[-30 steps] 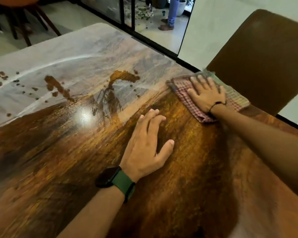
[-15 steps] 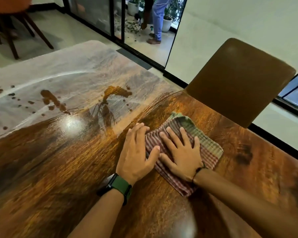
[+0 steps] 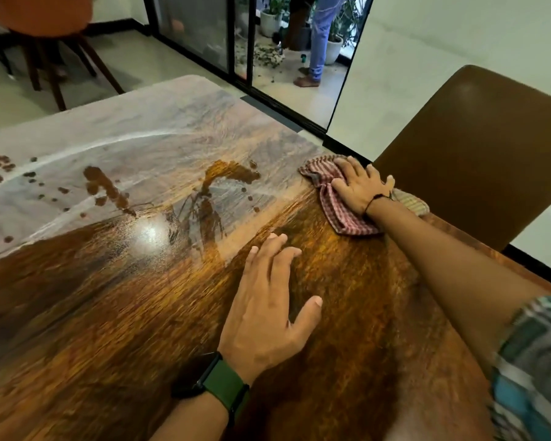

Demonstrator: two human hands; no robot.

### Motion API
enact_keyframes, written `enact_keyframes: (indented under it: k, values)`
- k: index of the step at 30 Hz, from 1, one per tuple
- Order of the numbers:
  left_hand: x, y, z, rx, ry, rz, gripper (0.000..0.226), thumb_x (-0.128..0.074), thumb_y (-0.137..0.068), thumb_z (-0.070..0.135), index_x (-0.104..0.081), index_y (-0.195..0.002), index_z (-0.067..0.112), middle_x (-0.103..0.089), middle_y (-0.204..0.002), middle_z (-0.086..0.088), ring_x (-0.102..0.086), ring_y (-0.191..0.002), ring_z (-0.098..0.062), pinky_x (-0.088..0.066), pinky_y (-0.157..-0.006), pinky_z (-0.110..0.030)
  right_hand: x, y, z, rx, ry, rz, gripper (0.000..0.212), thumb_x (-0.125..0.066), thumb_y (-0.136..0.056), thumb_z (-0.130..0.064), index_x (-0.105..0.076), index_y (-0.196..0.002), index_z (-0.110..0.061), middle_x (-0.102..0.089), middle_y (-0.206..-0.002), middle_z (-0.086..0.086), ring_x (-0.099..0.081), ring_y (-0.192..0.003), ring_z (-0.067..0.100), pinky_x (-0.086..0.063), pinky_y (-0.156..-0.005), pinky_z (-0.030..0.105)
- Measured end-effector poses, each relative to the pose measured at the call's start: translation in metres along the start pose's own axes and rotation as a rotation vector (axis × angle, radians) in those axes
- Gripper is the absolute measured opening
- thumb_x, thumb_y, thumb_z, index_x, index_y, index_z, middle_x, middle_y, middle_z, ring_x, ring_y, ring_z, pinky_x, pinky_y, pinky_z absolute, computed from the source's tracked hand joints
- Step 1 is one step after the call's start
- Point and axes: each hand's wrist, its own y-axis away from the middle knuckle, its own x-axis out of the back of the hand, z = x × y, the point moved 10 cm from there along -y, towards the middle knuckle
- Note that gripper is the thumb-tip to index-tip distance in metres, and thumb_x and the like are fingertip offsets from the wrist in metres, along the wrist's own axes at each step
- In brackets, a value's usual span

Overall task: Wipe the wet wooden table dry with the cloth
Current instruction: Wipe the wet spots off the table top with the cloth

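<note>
Right hand, fingers spread flat, presses the bunched red-checked cloth at the wooden table's far edge, right of frame centre, just before a brown chair back. Left hand lies flat and empty at lower centre. Droplets and a wet streak occupy upper left; bare tabletop lies between.
</note>
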Motion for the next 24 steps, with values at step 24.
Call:
enact_keyframes:
  k: [24]
  values:
    - [-0.004, -0.003, -0.004, 0.010, -0.063, -0.008, 0.068, -0.024, -0.080, 0.062, -0.025, -0.136, 0.024, -0.015, -0.153, 0.001, 0.001, -0.141, -0.007, 0.019, -0.109, -0.018, -0.003, 0.029, -0.038, 0.138, 0.067, -0.032, 0.060, -0.013, -0.085, -0.073, 0.002, -0.141, -0.056, 0.009, -0.158, -0.012, 0.009, -0.145, 0.027, 0.008, -0.107, 0.067]
